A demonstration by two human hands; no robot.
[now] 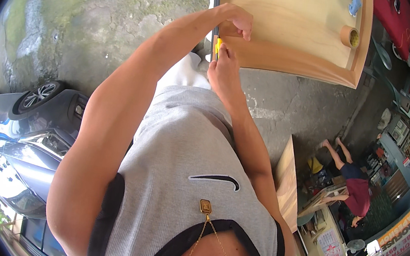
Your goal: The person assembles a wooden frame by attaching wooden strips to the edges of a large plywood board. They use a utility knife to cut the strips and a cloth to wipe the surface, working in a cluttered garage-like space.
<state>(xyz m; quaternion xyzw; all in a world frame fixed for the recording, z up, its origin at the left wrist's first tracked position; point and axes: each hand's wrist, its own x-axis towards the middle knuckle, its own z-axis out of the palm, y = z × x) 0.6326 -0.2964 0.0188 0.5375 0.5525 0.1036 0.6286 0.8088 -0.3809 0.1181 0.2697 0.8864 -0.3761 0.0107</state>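
fingers of the right hand (226, 73): closed round a slim yellow tool (219, 45), perhaps a cutter; its tip is too small to make out.
fingers of the left hand (238, 19): bent downward, just beyond the right fingers; whether they pinch, press or merely hover cannot be told.
wooden panel (289, 23): below the left fingers, spreading away to their right.
dark edge (217, 6): just left of the left fingers, beneath that wrist; the tool sits at it.
brown border (295, 61): starts just right of the right fingertips.
tape roll (350, 37): on the panel, well right of the left fingers.
blue cloth-like piece (355, 4): beyond the tape roll, far right of both hands' fingers.
step at the edge: seemingly close tool work at the panel's left corner.
next tool move: likely calls for a firm right grip, with left fingertips clear of the tip.
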